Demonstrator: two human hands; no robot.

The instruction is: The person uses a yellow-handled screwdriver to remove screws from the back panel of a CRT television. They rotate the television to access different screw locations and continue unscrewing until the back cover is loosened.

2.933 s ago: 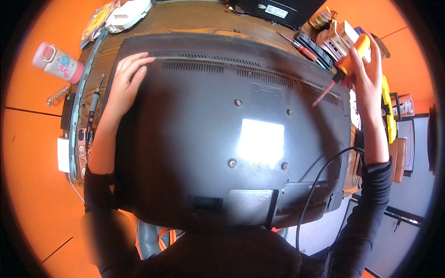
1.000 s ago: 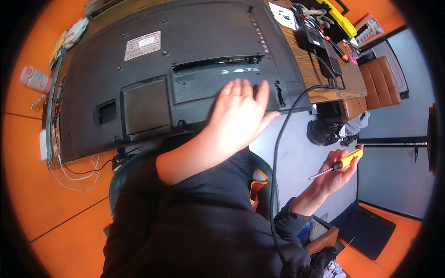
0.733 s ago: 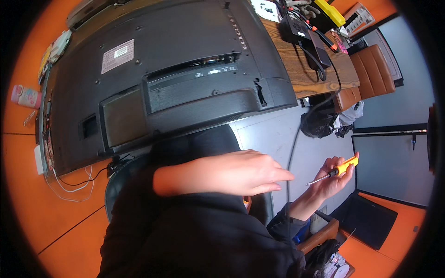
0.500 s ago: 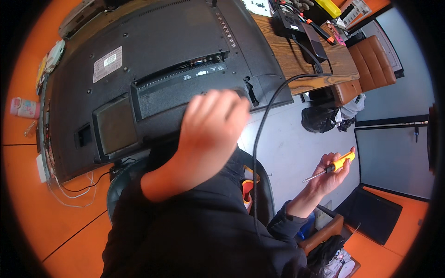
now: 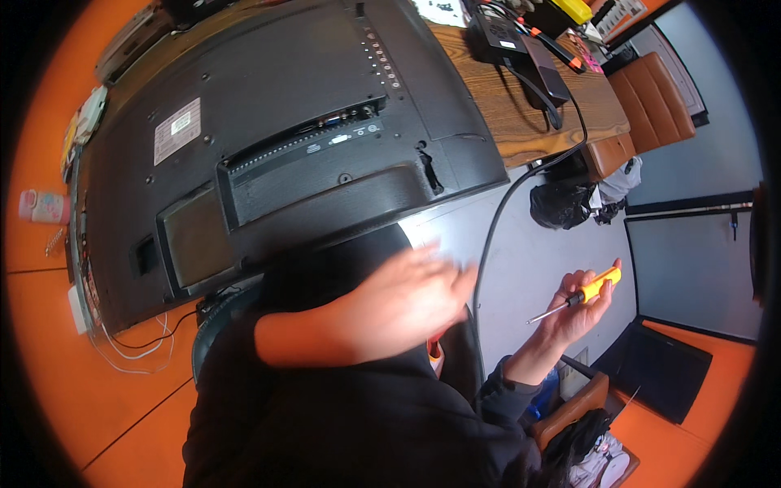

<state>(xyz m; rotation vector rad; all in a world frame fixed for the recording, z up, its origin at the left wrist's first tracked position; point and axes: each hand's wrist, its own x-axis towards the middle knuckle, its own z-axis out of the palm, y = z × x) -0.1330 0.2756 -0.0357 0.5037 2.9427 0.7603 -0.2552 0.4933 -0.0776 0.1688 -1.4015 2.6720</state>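
A large black television (image 5: 285, 122) lies with its back panel up on the wooden table, and a strip of ports runs along its recess. My left hand (image 5: 399, 305) hovers over my lap, just off the television's near edge; its fingers are smeared by motion. Off to the right, my right hand (image 5: 569, 321) is closed around the yellow handle of a screwdriver (image 5: 600, 286). The screwdriver's metal shaft points down to the left, touching nothing. A black cable (image 5: 488, 244) hangs from the table between my two hands.
On the wooden table (image 5: 521, 138) sit a black box-shaped device (image 5: 496, 39) and orange-and-black pliers (image 5: 561, 53). Brown chairs (image 5: 655, 102) and a black plastic bag (image 5: 557, 207) are at the right. A pink cup (image 5: 45, 206) stands at the far left.
My left hand has moved down and right, off the television's near edge to over my lap. The hanging cable has shifted right. My right hand keeps its hold on the screwdriver.
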